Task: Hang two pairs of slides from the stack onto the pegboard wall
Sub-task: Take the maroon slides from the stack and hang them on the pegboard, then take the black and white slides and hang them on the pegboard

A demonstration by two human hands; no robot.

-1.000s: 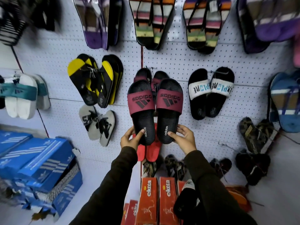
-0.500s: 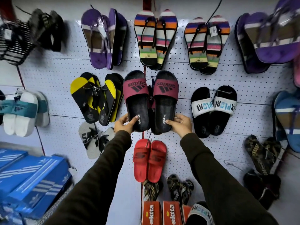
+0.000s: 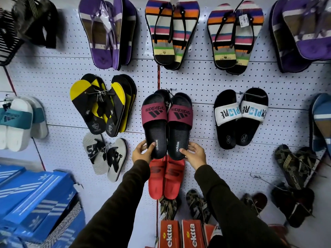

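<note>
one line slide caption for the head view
Both hands hold maroon-strapped adidas slides against the pegboard wall.

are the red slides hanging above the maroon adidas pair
No, the red slides hang below the maroon adidas pair, whose heels both hands grip.

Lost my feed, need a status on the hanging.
Left hand and right hand each grip a heel of the maroon-strap slides. Pair upright against pegboard, toes by hook. Red slides directly below, overlapped.
</note>
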